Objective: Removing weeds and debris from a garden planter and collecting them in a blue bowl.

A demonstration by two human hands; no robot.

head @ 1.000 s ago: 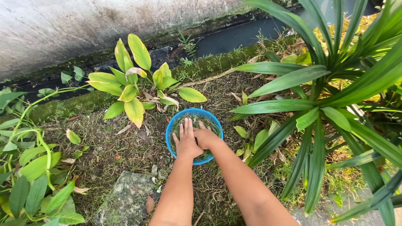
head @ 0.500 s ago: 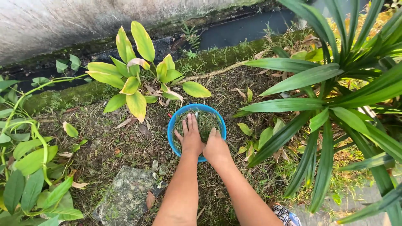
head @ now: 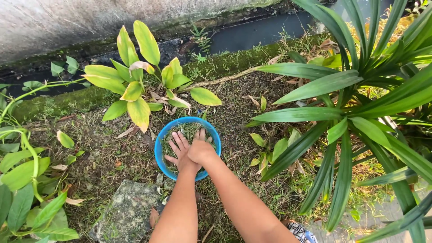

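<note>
A round blue bowl (head: 163,140) filled with green grass clippings (head: 189,130) sits on the ground in front of me. Both my hands press down into the clippings inside it. My left hand (head: 177,150) lies flat with its fingers spread. My right hand (head: 201,149) rests beside it, partly over the left one, palm down on the grass. I cannot tell whether either hand grips any clippings.
A small plant with yellow-green leaves (head: 135,85) grows just behind the bowl. A large plant with long dark leaves (head: 355,108) fills the right. A flat stone (head: 126,216) lies at the lower left. A mossy curb (head: 234,58) and dark drain (head: 261,31) run along a concrete wall.
The bowl now sits further left than before. My right hand has moved from the bowl's right rim onto the clippings beside my left hand, whose fingers have spread.
</note>
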